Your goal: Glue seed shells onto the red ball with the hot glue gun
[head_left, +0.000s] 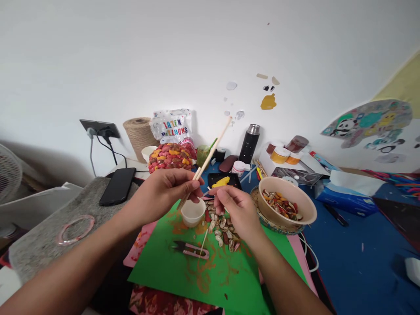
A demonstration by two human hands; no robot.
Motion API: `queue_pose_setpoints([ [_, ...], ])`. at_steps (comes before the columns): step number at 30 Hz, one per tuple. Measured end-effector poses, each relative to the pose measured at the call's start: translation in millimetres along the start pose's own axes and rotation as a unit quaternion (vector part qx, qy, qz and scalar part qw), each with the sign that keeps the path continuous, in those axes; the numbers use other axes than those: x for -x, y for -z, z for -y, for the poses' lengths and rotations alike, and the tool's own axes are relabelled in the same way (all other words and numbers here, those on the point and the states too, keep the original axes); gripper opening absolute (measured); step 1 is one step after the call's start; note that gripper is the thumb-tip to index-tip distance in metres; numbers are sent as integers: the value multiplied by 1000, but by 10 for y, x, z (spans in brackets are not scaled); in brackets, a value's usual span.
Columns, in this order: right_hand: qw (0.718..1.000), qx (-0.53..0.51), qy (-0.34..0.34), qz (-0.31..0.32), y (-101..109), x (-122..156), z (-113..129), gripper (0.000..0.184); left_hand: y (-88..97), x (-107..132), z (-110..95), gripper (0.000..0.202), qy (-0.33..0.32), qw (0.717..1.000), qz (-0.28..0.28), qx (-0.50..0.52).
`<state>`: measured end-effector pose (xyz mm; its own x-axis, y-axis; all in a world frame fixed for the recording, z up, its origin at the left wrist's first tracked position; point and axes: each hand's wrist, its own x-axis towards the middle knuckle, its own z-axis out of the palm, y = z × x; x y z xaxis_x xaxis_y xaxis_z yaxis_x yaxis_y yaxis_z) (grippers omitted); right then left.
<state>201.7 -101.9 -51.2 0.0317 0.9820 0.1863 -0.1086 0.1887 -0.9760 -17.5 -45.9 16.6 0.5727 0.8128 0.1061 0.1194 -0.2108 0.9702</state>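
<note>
My left hand (179,186) is closed around pale wooden sticks (215,146) like chopsticks, which slant up to the right. My right hand (234,205) is pinched shut beside it; a thin tip shows at its fingers, too small to name. Under the hands, a small white bowl (193,215) stands on a green sheet (160,267) smeared with orange-brown. Peanut shells (226,229) lie in a heap below my right hand. Nearer to me are thread snips (193,250) with a thin stick (204,243) across them. Behind the hands, a black tray (215,177) holds something yellow (221,181).
To the right, a beige bowl (308,210) of painted shells rests on a woven mat. Behind stand a black flask (250,144), paint jars (280,155), a balloon bag (173,124) and a twine roll (139,135). A phone (117,187) lies left, a tissue pack (344,199) right.
</note>
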Motion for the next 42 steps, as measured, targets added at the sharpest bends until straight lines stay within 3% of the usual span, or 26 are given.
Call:
queue_pose_setpoints([
  [4,1000,-17,6,-7,8,-1,26,49,-13,-10,48,41,42,991,99,-76],
  [9,1000,-4,-1,12,-20,19,52,45,-113,-38,117,37,85,981,166,-48],
  [17,999,33,-11,-21,-37,14,45,36,-157,-75,176,35,85,981,170,-33],
  [27,997,22,-20,-69,-22,3,30,39,-29,-127,172,49,121,969,205,58],
  [35,995,-13,1,-95,-8,-12,-45,41,-4,-131,167,46,113,966,229,39],
  [42,996,-26,-2,-79,-11,-5,-62,42,20,-126,179,44,97,971,217,27],
])
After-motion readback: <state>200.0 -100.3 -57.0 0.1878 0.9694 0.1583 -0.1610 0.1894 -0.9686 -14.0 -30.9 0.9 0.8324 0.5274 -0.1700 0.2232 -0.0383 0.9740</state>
